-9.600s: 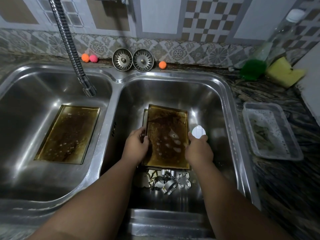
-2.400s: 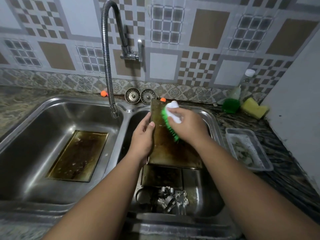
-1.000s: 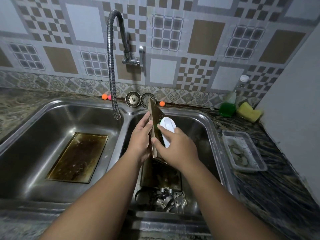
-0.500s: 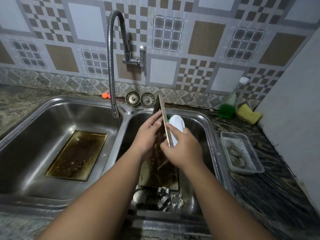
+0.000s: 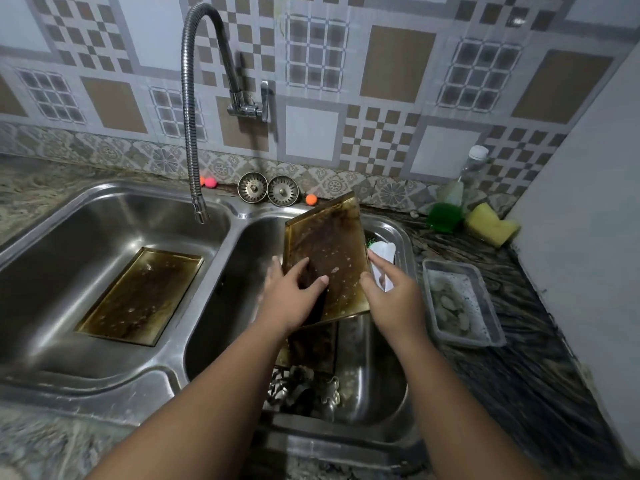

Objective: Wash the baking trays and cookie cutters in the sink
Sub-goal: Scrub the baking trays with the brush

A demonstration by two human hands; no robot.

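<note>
A stained brown baking tray is held tilted over the right sink basin, its soapy inner face toward me. My left hand grips its lower left edge, thumb across the face. My right hand is at the tray's right edge and holds a white-handled green scrub brush, mostly behind the tray. Another tray lies flat in the basin under it, with several metal cookie cutters at the near end. A third stained tray lies in the left basin.
A flexible faucet hangs over the divider, spout above the left basin. Two strainer plugs and small coloured balls sit on the back ledge. On the right counter are a clear soap tray, a yellow sponge, a green scrubber and a bottle.
The tray has turned from edge-on to showing its inner face to me. The brush has gone from the front to behind the tray's right edge. My left thumb now lies across the face.
</note>
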